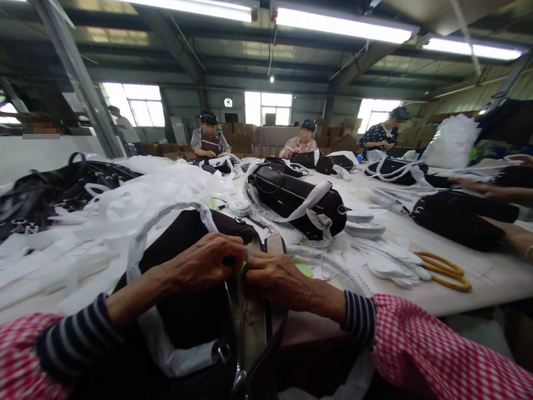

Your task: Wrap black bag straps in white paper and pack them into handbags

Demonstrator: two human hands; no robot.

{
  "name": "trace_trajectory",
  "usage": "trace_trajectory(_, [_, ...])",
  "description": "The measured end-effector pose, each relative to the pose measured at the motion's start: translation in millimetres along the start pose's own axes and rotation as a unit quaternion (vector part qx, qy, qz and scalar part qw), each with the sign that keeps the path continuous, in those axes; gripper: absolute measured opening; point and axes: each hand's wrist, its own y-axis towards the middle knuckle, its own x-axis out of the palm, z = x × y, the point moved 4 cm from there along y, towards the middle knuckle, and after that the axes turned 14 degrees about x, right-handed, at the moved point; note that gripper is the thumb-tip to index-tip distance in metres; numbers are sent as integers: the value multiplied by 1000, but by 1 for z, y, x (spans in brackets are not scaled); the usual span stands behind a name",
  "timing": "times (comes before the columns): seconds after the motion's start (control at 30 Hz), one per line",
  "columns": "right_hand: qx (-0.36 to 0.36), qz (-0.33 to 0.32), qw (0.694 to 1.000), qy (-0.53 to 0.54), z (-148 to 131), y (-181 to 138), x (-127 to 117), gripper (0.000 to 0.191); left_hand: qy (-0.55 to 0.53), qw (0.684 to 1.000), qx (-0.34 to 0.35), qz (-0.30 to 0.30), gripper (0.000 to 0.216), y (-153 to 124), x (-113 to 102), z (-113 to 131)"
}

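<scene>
A black handbag (179, 316) lies open in front of me, its handles (139, 244) wrapped in white film. Its metal zipper (238, 364) runs down toward me, and a beige lining (256, 316) shows in the opening. My left hand (214, 256) is closed, pinching at the far end of the opening. Right beside it, my right hand (277, 278) has its fingers closed on the opposite edge, almost touching the left. Whatever small part sits between the fingertips is hidden.
Beyond lies another black handbag (291, 197) with wrapped handles. Yellow-handled scissors (452, 272) rest right, beside flat white pieces (391, 261). White film (137, 194) and black straps (62, 186) heap up left. A co-worker's hand (487, 190) reaches over a black bag (453, 219); several people work across.
</scene>
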Motion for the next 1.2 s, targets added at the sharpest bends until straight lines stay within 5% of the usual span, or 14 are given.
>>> trace_trajectory(0.23, [59,69,995,31,5,-3,5,23,17,999,3,-31,17,1,-1,-4])
trace_trajectory(0.47, [-15,-9,993,-120,0,3,12,4,42,999,21,-11,19,-1,0,-2])
trace_trajectory(0.6, [-26,-29,993,-115,1,7,12,5,26,999,-24,15,15,-10,2,-7])
trace_trajectory(0.73, [25,6,999,-23,5,4,7,18,23,998,-52,-8,8,-18,3,-7])
trace_trajectory(0.93, [97,70,982,149,11,-4,4,34,77,995,0,-63,18,-15,5,-4])
trace_trajectory(1.03, [104,61,986,116,8,-5,4,40,73,996,9,-45,17,-16,6,-6])
trace_trajectory(1.2, [57,-9,998,-29,-2,0,8,24,75,997,-6,3,15,-26,2,3])
